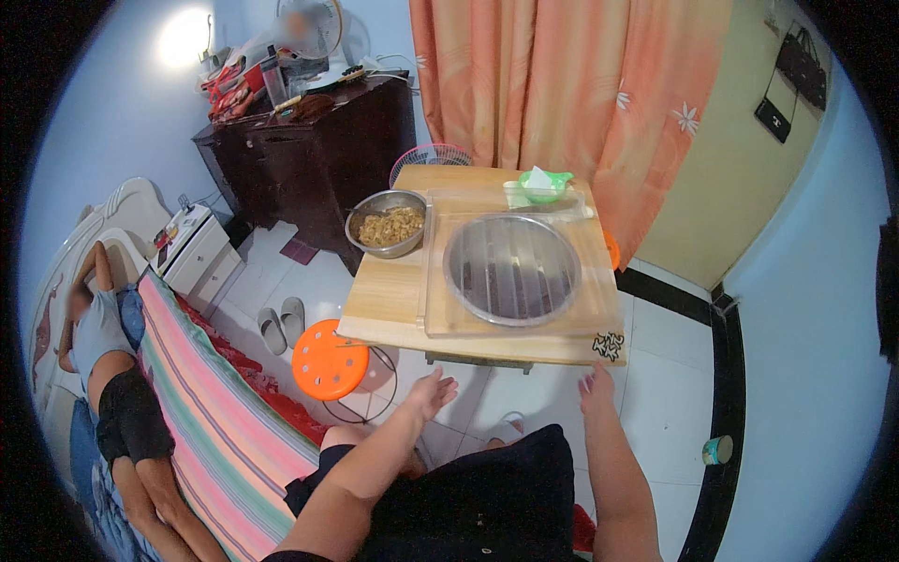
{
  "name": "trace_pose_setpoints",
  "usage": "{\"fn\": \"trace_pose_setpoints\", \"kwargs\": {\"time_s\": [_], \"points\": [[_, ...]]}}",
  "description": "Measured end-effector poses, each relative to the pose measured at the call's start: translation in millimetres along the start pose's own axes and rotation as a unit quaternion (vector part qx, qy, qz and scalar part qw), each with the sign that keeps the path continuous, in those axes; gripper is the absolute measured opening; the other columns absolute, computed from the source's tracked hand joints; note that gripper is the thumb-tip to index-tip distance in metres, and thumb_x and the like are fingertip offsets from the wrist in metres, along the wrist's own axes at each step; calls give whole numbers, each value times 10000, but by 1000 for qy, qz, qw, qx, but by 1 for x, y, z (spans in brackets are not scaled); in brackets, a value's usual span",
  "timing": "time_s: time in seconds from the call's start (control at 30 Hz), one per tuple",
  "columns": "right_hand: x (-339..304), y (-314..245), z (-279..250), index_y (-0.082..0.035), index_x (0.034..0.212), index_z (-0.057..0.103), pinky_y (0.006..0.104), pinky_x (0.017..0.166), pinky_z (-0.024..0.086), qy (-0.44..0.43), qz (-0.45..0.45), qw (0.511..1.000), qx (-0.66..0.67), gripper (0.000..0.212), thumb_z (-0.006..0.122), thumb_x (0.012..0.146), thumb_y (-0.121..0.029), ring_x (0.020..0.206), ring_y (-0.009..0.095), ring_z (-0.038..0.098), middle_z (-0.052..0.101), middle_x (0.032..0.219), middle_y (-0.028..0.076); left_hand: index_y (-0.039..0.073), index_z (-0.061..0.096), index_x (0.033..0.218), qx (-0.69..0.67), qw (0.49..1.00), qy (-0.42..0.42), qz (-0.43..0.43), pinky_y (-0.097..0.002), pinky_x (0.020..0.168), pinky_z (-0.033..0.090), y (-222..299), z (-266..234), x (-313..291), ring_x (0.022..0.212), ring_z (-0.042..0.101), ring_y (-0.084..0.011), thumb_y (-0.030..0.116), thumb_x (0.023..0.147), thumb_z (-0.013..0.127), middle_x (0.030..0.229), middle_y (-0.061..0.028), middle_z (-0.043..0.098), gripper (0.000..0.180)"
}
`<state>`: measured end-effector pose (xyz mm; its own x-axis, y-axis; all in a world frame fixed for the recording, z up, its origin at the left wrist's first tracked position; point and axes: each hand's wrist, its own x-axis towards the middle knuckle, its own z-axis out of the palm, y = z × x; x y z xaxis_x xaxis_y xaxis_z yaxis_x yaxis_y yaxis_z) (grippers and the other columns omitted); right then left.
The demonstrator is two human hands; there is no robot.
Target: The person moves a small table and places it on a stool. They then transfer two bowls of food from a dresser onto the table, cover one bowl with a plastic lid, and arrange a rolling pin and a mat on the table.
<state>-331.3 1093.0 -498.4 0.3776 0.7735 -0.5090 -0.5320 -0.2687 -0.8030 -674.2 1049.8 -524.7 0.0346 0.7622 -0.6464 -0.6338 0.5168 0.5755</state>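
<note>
My left hand [434, 393] hangs in the air before the front edge of a small wooden table [384, 300], fingers apart and holding nothing. At the table's front right corner is my right hand [595, 386], its fingers stretched out and nothing in them. A clear plastic board [435, 304] covers much of the tabletop. On it sits a wide round metal tray [513, 272], with light stripes across its dark surface. To the left stands a metal bowl [389, 245] of brownish chopped food [391, 225]. A green tissue holder [545, 190] is at the back right.
An orange stool [330, 361] stands left of the table, beside grey slippers [281, 326]. A person [122, 375] lies on the striped bed [225, 403]. Behind are a dark cabinet [318, 150] and an orange curtain [543, 84]. A small can [717, 451] is by the right wall.
</note>
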Motion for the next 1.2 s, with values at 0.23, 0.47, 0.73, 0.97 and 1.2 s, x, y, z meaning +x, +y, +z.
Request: {"fn": "trace_pose_setpoints", "kwargs": {"time_s": [0.23, 0.47, 0.73, 0.97, 1.2], "points": [[72, -33, -32, -159, 1270, 290, 324, 670, 418, 104, 32, 992, -62, 542, 550, 798, -220, 925, 197, 465, 466, 1071, 73, 119, 467, 1061, -3, 999, 5, 51, -330, 749, 440, 13, 44, 65, 873, 499, -157, 252, 870, 417, 981, -52, 520, 238], [86, -5, -30, -107, 1103, 367, 332, 624, 494, 59, -50, 996, 36, 318, 486, 816, -40, 817, 212, 551, 508, 999, 89, 108, 518, 933, 54, 993, 43, 91, -234, 568, 466, 20, 27, 66, 664, 518, -128, 191, 853, 443, 819, -21, 542, 137], [34, 43, -25, -124, 1182, 236, 389, 654, 514, 26, -44, 999, 1, 432, 475, 828, -57, 762, 243, 566, 500, 981, 145, 62, 486, 1016, 119, 984, 74, 106, -266, 650, 479, 48, -20, 55, 764, 552, -140, 250, 875, 430, 889, -42, 561, 241], [30, 43, -40, -86, 1116, 347, 370, 634, 520, -38, 33, 995, -90, 342, 523, 827, -132, 705, 225, 579, 534, 945, 124, 27, 424, 1099, 140, 986, 61, 64, -289, 665, 475, 22, -31, -44, 835, 572, -189, 163, 871, 446, 968, -99, 560, 267], [17, 31, -32, -68, 1044, 433, 372, 639, 518, -24, 31, 987, -154, 275, 540, 826, -198, 806, 219, 525, 505, 926, 89, 79, 446, 1085, 78, 993, 83, 32, -272, 648, 465, -11, -65, -97, 793, 567, -147, 135, 869, 441, 917, -44, 569, 222]]}}
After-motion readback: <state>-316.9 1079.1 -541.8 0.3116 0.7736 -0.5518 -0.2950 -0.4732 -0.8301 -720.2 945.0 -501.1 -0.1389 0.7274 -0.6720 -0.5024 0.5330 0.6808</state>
